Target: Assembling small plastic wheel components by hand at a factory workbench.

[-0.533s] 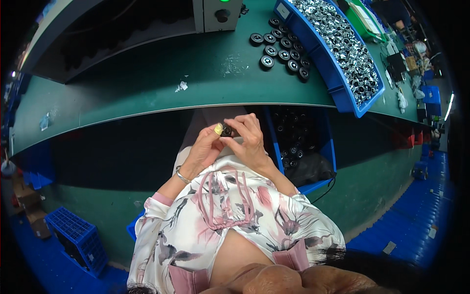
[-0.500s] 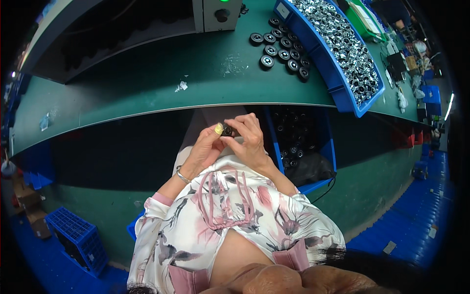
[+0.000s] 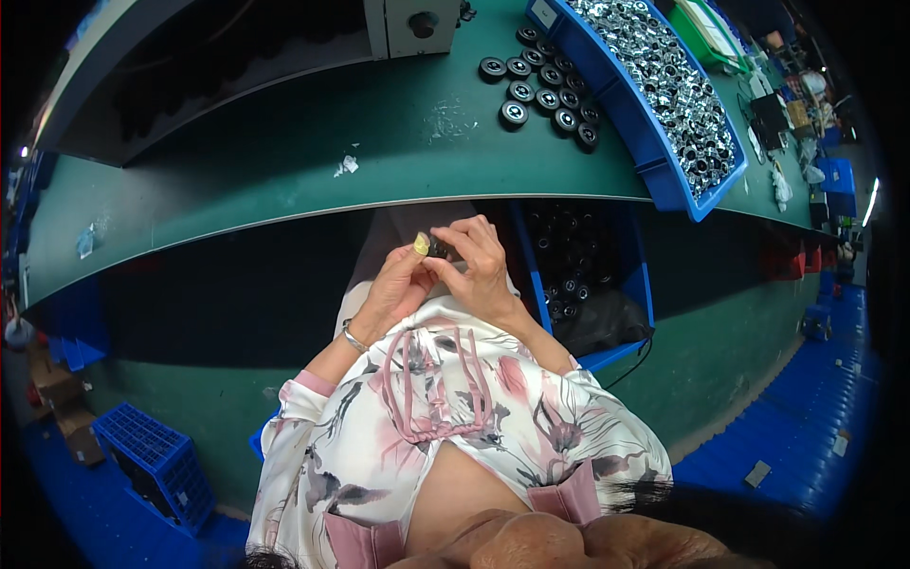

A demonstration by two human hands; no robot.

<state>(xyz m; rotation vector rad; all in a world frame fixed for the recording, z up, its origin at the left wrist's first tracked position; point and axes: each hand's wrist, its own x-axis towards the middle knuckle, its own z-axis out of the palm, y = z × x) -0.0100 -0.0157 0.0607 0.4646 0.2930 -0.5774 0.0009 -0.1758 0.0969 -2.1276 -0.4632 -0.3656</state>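
A small black round part [image 3: 437, 247] is pinched between my two hands, just below the front edge of the green table. My left hand [image 3: 396, 287] grips it from the left, its thumb covered by a yellow wrap [image 3: 422, 244]. From the right, the bent fingers and thumb of my right hand [image 3: 483, 269] close around the same part. My fingers hide much of it, so its exact kind cannot be made out.
Black wheel-like discs [image 3: 547, 100] lie grouped on the green table [image 3: 284, 171]. Beside them stands a blue bin [image 3: 654, 175] of shiny metal rings. Below the tabletop, right of my hands, a blue crate [image 3: 647, 294] holds more black parts. A grey machine [image 3: 417, 28] stands behind.
The black part is tilted a little differently, and my fingers have shifted slightly around it. Both hands keep hold of it. The view has moved slightly, and the machine's green light is out of sight.
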